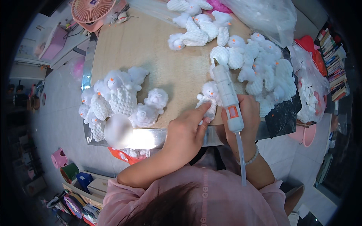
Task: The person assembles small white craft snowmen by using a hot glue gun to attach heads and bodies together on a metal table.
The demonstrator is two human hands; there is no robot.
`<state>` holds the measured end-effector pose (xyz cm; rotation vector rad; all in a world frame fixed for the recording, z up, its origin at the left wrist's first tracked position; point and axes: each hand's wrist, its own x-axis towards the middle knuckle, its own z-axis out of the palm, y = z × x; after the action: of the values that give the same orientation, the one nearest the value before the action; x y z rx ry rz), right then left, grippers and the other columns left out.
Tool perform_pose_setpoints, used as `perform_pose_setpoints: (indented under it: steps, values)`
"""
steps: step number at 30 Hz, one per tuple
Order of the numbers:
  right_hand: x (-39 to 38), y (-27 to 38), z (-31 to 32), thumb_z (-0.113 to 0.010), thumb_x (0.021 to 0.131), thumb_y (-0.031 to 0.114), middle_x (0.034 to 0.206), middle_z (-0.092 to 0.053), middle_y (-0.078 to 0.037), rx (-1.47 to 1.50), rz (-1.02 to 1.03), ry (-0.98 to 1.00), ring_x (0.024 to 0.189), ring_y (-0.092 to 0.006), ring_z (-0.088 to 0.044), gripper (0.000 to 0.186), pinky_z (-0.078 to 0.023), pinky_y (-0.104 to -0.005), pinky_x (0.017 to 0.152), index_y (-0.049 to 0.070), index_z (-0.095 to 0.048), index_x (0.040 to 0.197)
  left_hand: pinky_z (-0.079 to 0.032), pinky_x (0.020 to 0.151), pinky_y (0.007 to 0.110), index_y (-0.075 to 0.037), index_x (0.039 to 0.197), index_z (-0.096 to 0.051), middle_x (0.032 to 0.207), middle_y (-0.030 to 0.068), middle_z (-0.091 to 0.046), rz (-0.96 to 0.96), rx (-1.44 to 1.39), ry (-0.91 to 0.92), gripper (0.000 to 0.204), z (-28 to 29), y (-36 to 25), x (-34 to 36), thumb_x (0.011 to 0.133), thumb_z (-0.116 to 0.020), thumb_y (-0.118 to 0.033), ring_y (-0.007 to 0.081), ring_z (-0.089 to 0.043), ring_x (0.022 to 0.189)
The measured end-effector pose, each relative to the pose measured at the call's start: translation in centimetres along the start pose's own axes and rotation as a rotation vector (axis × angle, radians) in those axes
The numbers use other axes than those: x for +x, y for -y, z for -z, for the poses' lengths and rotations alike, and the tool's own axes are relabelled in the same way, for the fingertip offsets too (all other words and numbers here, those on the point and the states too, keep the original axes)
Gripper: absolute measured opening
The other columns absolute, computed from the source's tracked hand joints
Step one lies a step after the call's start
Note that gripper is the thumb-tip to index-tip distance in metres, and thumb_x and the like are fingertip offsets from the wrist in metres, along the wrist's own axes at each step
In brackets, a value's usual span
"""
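Observation:
At the table's near edge, my left hand [186,126] has its thumb and fingers closed on a small white plush snowman [210,91] with an orange nose, which lies face up. My right hand [245,115] is wrapped round a white hot glue gun [228,94] with an orange trigger. A clear glue stick sticks out of its rear end toward me, and its nozzle points away over the white plush pieces. Left of my hands sits a group of finished-looking plush snowmen [122,98]. A bigger pile of plush snowmen [260,67] lies to the right.
More white plush pieces [200,30] lie at the table's far side, beside a large clear plastic bag [264,19]. A pink fan [92,11] stands at the far left corner. A black slab [283,118] covers the near right corner of the wooden table [162,56].

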<state>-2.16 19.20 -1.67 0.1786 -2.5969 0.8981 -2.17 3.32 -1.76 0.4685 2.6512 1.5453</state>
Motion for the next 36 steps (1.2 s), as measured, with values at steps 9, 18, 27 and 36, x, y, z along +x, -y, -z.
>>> perform_pose_setpoints:
  steps: [9, 18, 27, 36]
  values:
    - [0.1, 0.2, -1.0, -0.066, 0.075, 0.005, 0.082, -0.054, -0.013, 0.031, -0.039, 0.004, 0.076, -0.0292, -0.053, 0.019, -0.042, -0.0363, 0.068, 0.001, -0.054, 0.09, -0.049, 0.062, 0.04, 0.002, 0.11, -0.058, 0.082, 0.0171, -0.061, -0.057, 0.035, 0.024, 0.031, -0.3, 0.2, 0.2, 0.079, -0.059, -0.002, 0.034, -0.061, 0.07]
    - [-1.0, -0.5, 1.3, -0.059, 0.082, 0.005, 0.092, -0.062, -0.01, 0.342, -0.226, -0.105, 0.076, -0.0185, -0.055, 0.022, -0.044, -0.0289, 0.068, 0.0, -0.055, 0.103, -0.049, 0.062, 0.038, -0.001, 0.107, -0.059, 0.087, 0.0196, -0.062, 0.03, -0.09, 0.025, 0.024, 1.3, -0.7, -0.3, 0.085, -0.059, -0.009, 0.0337, -0.062, 0.072]
    - [-2.3, -0.1, 3.3, -0.056, 0.085, 0.001, 0.102, -0.061, -0.007, 0.511, -0.429, -0.087, 0.084, -0.012, -0.054, 0.033, -0.044, -0.0253, 0.074, -0.002, -0.05, 0.117, -0.048, 0.059, 0.037, -0.002, 0.095, -0.064, 0.074, 0.0163, -0.064, -0.025, 0.437, -0.161, 0.02, 1.9, -4.1, 6.5, 0.085, -0.06, -0.019, 0.0308, -0.063, 0.067]
    - [-3.3, -0.6, 5.5, -0.056, 0.084, 0.0, 0.104, -0.061, -0.01, 0.585, -0.501, -0.089, 0.092, -0.0148, -0.055, 0.031, -0.043, -0.0278, 0.083, -0.003, -0.052, 0.115, -0.048, 0.065, 0.044, -0.004, 0.087, -0.065, 0.076, 0.0187, -0.064, 0.044, 0.87, 0.207, 0.021, -0.1, -4.5, 10.7, 0.082, -0.059, -0.024, 0.0364, -0.062, 0.075]
